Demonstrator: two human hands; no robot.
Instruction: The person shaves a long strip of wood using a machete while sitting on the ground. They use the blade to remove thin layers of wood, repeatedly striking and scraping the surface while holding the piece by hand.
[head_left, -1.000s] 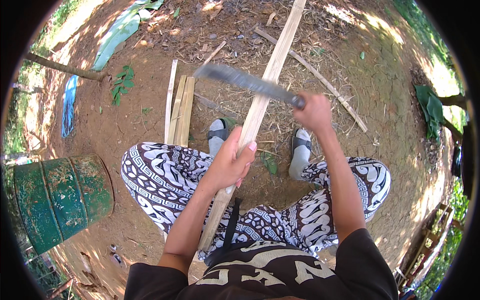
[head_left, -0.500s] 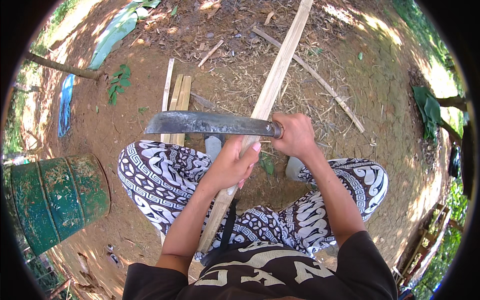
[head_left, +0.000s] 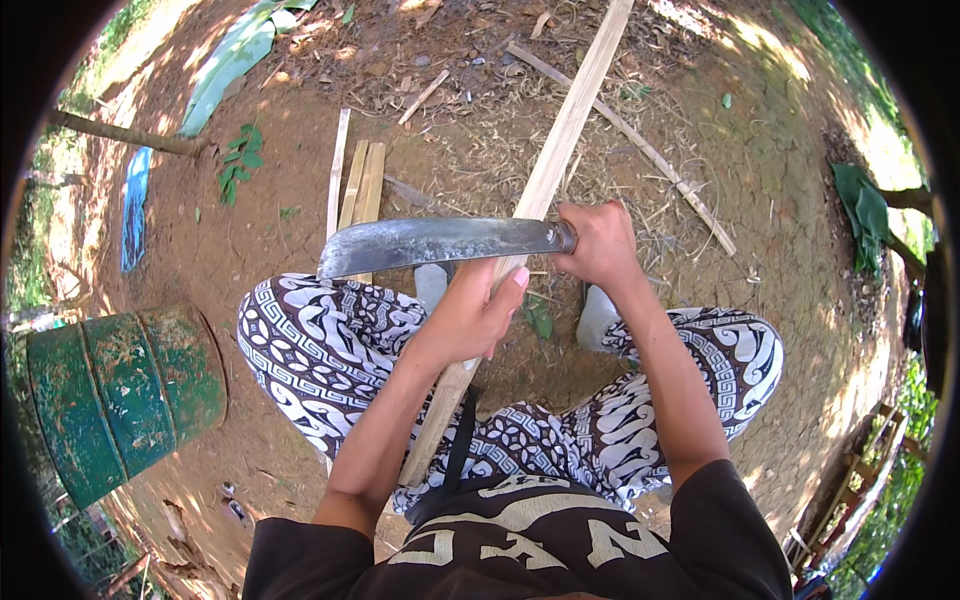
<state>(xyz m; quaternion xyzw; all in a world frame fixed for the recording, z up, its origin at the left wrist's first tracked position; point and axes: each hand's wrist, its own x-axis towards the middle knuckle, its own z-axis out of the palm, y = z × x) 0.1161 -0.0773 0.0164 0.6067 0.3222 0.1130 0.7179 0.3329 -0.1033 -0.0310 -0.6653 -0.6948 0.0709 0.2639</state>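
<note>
My left hand [head_left: 476, 312] is wrapped round a long pale wooden slat [head_left: 562, 140], probably split bamboo. The slat slants from my lap up to the far top edge of the view. In my right hand [head_left: 598, 243] is the handle of a machete [head_left: 430, 243]. Its broad dark blade lies across the slat, just beyond my left hand, and points left with the tip above my left knee. Whether the edge is biting into the wood cannot be made out. The machete's handle is mostly hidden inside my right fist.
Several cut slats [head_left: 362, 190] lie on the dirt beyond my left knee. A thin stick [head_left: 640, 157] and scattered shavings [head_left: 480, 170] are farther off. On the left stand a rusty green drum [head_left: 125, 390] and a thin branch [head_left: 130, 132]; a green leaf [head_left: 860, 220] hangs at right.
The machete has shifted slightly right and its blade has tilted, with the tip also moving right. My right hand has risen a little; my left keeps its hold on the slat.
</note>
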